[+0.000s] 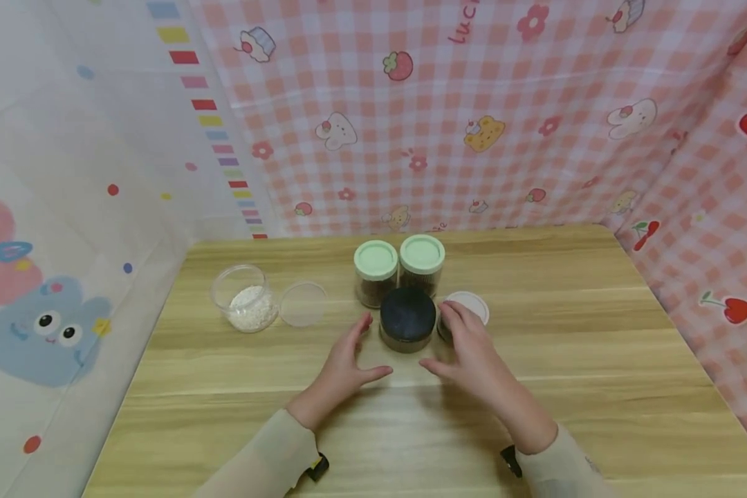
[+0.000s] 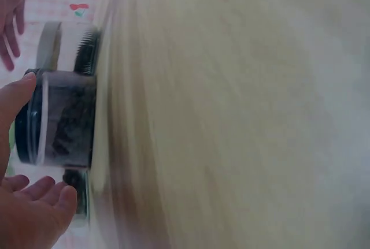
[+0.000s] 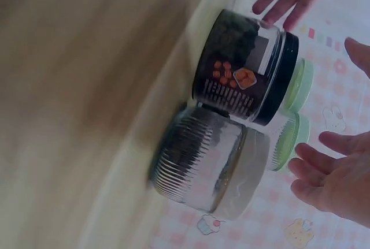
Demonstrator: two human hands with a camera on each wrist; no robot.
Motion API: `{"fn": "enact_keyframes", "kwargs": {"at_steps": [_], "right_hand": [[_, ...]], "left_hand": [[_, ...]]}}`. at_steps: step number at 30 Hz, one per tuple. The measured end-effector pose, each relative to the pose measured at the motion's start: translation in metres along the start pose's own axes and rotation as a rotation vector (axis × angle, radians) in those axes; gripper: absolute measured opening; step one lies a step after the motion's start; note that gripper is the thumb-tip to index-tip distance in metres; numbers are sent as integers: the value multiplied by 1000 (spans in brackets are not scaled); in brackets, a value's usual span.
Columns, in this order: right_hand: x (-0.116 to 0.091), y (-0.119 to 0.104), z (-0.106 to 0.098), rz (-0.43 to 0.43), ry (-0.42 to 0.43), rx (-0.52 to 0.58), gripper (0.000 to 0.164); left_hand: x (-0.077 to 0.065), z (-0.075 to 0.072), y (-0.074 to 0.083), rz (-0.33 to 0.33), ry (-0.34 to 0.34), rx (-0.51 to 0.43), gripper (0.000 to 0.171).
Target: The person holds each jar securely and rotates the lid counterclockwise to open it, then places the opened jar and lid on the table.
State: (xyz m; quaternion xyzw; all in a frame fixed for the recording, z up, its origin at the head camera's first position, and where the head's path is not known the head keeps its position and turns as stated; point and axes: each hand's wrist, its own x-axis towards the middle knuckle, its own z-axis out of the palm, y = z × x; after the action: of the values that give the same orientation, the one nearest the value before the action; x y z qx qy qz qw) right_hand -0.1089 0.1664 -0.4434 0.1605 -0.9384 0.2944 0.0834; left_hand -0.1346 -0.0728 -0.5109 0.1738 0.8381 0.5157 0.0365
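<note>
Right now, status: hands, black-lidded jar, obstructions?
Left hand, right hand: open, empty. Black-lidded round clear jar: upright between them. Crowding it: white-lidded clear jar right, two green-lidded clear jars behind.

Both hands (image 1: 344,368) (image 1: 475,353) forward, thumbs (image 1: 376,374) parted from fingers (image 1: 356,330)

Closed, upright black-lidded jar (image 1: 407,319) beside a ribbed white-lidded jar (image 3: 211,165)

Wooden table (image 1: 597,360) carries four jars (image 1: 407,319), clear tub (image 1: 221,299), translucent disc (image 1: 303,304)
</note>
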Motion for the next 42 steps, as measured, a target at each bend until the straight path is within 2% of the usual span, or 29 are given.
{"fn": "enact_keyframes", "kwargs": {"at_steps": [7,16,24,33,42], "right_hand": [[26,1,4,13,-86,-124,98],[49,1,23,96,-213,-205,101],[59,-2,29,130,-204,-243,99],[56,-4,27,142,-219,-242,102],[35,-9,33,84,-162,-263,101]], "left_hand": [[16,13,-3,-65,-3,92,102],[35,18,-4,-99,-11,120,101],[44,21,0,-77,15,197,95],[43,21,1,-69,9,188,89],[25,16,4,-65,-3,176,88]]}}
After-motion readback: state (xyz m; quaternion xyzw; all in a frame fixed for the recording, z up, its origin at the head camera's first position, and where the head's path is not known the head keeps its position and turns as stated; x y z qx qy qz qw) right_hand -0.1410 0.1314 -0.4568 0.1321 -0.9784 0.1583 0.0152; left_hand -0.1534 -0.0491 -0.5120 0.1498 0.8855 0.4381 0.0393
